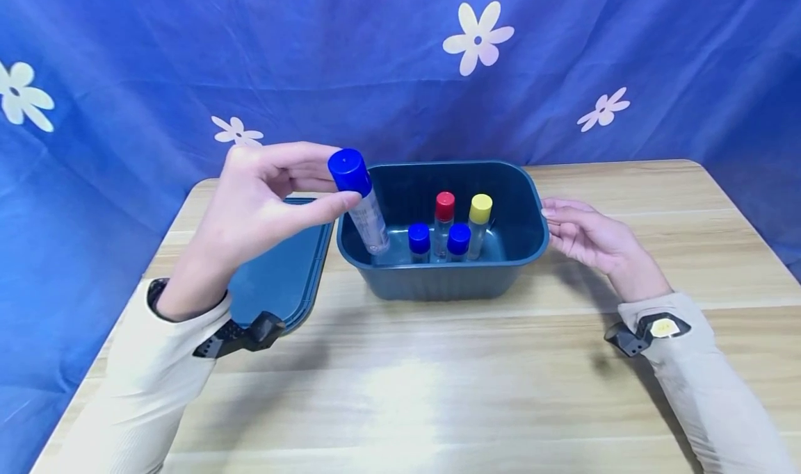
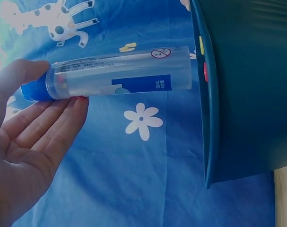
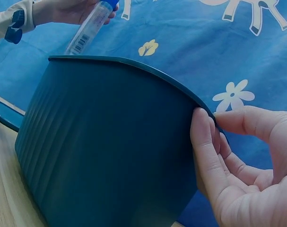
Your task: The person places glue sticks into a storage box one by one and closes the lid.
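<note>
My left hand (image 1: 250, 203) pinches a clear glue bottle (image 1: 370, 227) by its blue cap, between thumb and fingers. The bottle hangs tilted, base down, over the left end of a dark teal plastic bin (image 1: 438, 281). In the left wrist view, the bottle's base (image 2: 181, 71) is just above the bin's rim (image 2: 207, 118). My right hand (image 1: 582, 234) holds the bin's right end, with thumb and fingers at the rim (image 3: 171, 84). Inside the bin stand several smaller-looking capped bottles: a red-capped one (image 1: 445, 206), a yellow-capped one (image 1: 480, 210) and two blue-capped ones (image 1: 419, 238).
A teal lid (image 1: 275, 272) lies on the wooden table (image 1: 400, 390) left of the bin, partly hidden by my left forearm. Behind the table hangs a blue curtain (image 1: 350, 64) with white flowers. Each wrist wears a black camera strap (image 1: 240, 335).
</note>
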### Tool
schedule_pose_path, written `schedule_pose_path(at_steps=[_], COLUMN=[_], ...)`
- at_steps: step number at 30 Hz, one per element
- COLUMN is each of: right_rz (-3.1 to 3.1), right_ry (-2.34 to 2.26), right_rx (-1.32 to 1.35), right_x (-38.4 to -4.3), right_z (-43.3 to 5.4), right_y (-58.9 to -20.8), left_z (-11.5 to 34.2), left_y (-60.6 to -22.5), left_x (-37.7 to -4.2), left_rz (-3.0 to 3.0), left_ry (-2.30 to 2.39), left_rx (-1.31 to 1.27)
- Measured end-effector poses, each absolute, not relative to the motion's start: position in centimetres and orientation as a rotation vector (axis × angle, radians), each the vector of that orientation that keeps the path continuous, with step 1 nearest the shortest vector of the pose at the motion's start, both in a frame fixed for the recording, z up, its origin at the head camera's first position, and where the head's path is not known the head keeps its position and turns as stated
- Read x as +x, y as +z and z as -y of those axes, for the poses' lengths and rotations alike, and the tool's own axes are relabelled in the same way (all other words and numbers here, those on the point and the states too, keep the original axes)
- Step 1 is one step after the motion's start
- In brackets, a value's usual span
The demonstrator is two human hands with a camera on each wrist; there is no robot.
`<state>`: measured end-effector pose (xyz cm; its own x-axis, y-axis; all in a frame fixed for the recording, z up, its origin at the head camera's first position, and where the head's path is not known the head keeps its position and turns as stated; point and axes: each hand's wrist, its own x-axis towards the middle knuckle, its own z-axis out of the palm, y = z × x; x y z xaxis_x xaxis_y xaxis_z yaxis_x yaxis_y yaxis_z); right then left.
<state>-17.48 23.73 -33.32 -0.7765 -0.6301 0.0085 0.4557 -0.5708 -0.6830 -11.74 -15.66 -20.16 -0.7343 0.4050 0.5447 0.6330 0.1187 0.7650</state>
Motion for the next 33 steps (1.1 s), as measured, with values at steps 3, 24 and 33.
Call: schedule_pose_path(at_steps=[3,24,33], right_rz=[-0.908,-0.894,-0.92], right_ry=[-2.314,-2.333,-2.319], right_rx=[-0.329,-0.296,-0.308], right_x=[-17.5,-17.5,-17.5], right_z=[-23.7,-23.6,-23.7], right_y=[-33.1,-33.4,-33.3], left_z=[15.6,14.8,14.1], left_y=[-20.2,-22.9,-24.2], left_x=[-12.0,-14.9,-15.7], left_rz=[2.242,2.412,2.52], left_ry=[-1.59,-1.329,-1.262], left_rx=[-0.995,-0.926,-0.888])
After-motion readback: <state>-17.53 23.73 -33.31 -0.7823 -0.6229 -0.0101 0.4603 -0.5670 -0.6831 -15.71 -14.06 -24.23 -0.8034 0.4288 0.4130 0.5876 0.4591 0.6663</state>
